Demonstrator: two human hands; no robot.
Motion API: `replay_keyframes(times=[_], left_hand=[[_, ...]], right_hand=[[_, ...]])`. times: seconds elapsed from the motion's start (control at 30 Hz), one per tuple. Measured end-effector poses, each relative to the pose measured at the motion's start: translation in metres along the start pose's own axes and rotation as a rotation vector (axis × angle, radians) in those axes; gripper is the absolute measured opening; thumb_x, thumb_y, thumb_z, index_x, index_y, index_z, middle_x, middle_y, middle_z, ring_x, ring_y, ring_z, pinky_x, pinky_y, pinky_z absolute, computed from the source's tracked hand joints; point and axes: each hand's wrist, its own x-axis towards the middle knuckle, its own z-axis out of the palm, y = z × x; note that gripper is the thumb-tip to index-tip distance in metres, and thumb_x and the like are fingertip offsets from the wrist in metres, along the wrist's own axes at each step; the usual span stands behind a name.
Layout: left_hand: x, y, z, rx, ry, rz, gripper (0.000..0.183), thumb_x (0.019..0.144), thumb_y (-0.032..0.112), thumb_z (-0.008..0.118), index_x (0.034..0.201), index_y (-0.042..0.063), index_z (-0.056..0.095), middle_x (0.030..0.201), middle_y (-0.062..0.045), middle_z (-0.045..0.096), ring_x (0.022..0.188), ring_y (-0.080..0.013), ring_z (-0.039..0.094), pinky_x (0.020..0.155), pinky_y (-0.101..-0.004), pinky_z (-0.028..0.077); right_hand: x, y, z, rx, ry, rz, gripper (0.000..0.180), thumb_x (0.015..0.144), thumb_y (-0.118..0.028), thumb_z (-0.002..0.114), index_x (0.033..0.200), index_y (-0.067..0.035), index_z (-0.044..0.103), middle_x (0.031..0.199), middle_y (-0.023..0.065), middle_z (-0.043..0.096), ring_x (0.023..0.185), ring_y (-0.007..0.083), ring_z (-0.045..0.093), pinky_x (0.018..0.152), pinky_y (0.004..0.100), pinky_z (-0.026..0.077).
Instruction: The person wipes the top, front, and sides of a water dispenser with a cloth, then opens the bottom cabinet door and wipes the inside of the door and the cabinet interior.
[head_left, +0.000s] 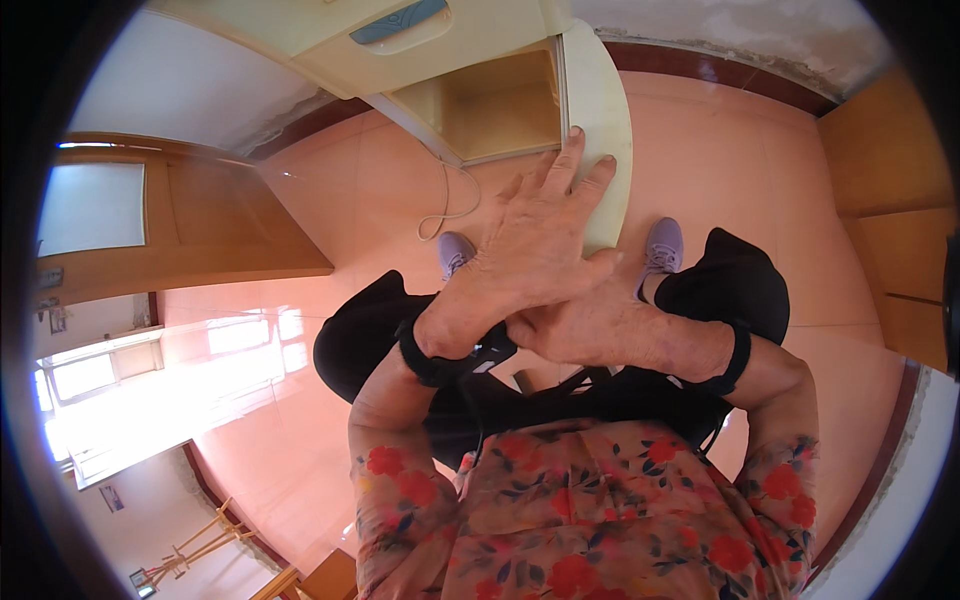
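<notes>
My left hand (536, 232) is spread flat with its back up and its fingers apart, pointing toward the cream cabinet (517, 19). It holds nothing that I can see. Crossed beneath it is my right hand (600, 322), whose fingers are mostly hidden under the left palm and wrist. Whether the right hand grips anything does not show. Dark bands circle both wrists. Beyond my fingertips, the cabinet has an open compartment (502, 105) and a pale rounded panel (604, 97) on its right side. Part of that panel lies behind my left fingers.
A thin pale cord (446, 214) curls on the pink tiled floor (720, 150) by my left shoe (454, 251). Wooden furniture (885, 150) stands at right, and a wooden cabinet (225, 217) at left. Sunlight glares on the floor at left.
</notes>
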Motion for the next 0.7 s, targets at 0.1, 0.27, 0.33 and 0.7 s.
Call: replay_keyframes(times=[0.1, 0.27, 0.33, 0.7], left_hand=[[-0.007, -0.007, -0.007, -0.016, -0.039, -0.055, 0.075, 0.072, 0.028, 0.063, 0.141, 0.013, 0.04, 0.151, -0.022, 0.025, 0.126, -0.0369, 0.045, 0.099, -0.0447, 0.041], [-0.023, -0.025, -0.018, 0.047, 0.009, -0.097, 0.073, 0.066, 0.015, 0.058, 0.138, 0.011, 0.044, 0.146, -0.023, 0.034, 0.113, -0.0369, 0.056, 0.091, -0.0419, 0.049], [-0.031, -0.048, -0.022, 0.022, 0.042, -0.148, 0.068, 0.07, 0.01, 0.057, 0.137, 0.011, 0.044, 0.144, -0.021, 0.037, 0.116, -0.0375, 0.054, 0.094, -0.042, 0.047], [-0.029, -0.174, -0.027, -0.178, 0.381, -0.249, 0.052, 0.075, -0.002, 0.067, 0.125, 0.007, 0.054, 0.122, -0.015, 0.058, 0.116, -0.0306, 0.054, 0.097, -0.0371, 0.044]], right_hand=[[-0.012, -0.002, 0.003, -0.373, -0.276, -0.536, 0.015, 0.07, -0.017, 0.061, 0.077, -0.003, 0.064, 0.066, 0.0121, 0.063, 0.068, 0.0259, 0.063, 0.074, 0.0397, 0.046], [-0.031, 0.006, 0.015, -0.22, -0.599, -0.452, 0.016, 0.063, -0.017, 0.069, 0.076, -0.009, 0.064, 0.064, 0.0063, 0.063, 0.068, 0.0243, 0.064, 0.074, 0.036, 0.045], [-0.035, 0.012, 0.016, -0.236, -0.559, -0.428, 0.014, 0.067, -0.018, 0.065, 0.076, -0.008, 0.062, 0.066, 0.0064, 0.064, 0.071, 0.0234, 0.064, 0.073, 0.0353, 0.045], [-0.036, 0.026, 0.003, -0.309, -0.54, -0.339, 0.014, 0.07, -0.017, 0.064, 0.076, -0.006, 0.06, 0.067, 0.0062, 0.063, 0.071, 0.0217, 0.062, 0.072, 0.0332, 0.041]])
